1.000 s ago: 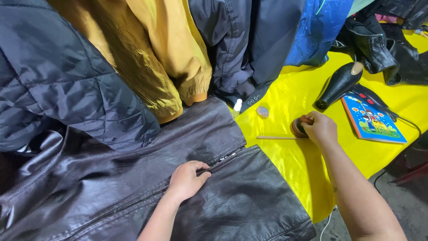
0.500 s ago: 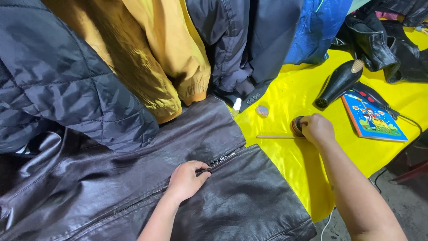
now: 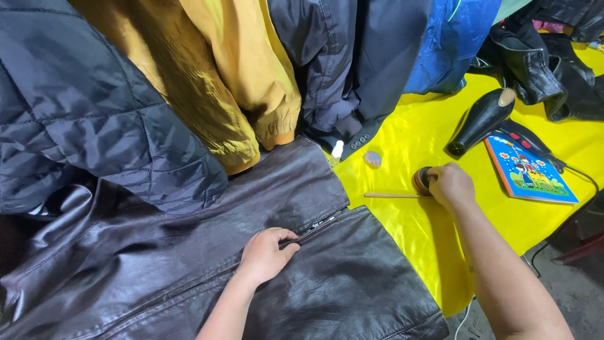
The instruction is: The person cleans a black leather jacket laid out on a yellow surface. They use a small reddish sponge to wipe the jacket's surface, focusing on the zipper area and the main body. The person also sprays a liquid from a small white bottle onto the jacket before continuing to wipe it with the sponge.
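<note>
A dark brown leather jacket (image 3: 189, 252) lies flat on the table with its zipper (image 3: 314, 226) running diagonally. My left hand (image 3: 264, 254) rests on the jacket with its fingers curled at the zipper line. To the right, my right hand (image 3: 450, 185) is closed on a small round brown tin (image 3: 420, 181) on the yellow cloth (image 3: 415, 239). A thin wooden stick (image 3: 387, 196) lies just left of the tin.
Hanging jackets cover the back: a black quilted one (image 3: 82, 113), a mustard one (image 3: 220, 75), a navy one (image 3: 352, 63), a blue one (image 3: 453, 38). A black hair dryer (image 3: 481, 119), a colourful booklet (image 3: 528, 170), a small pale object (image 3: 372, 158) and black leather items (image 3: 541, 63) lie on the cloth.
My right hand has shifted slightly on the round tin. My left hand stays at the zipper.
</note>
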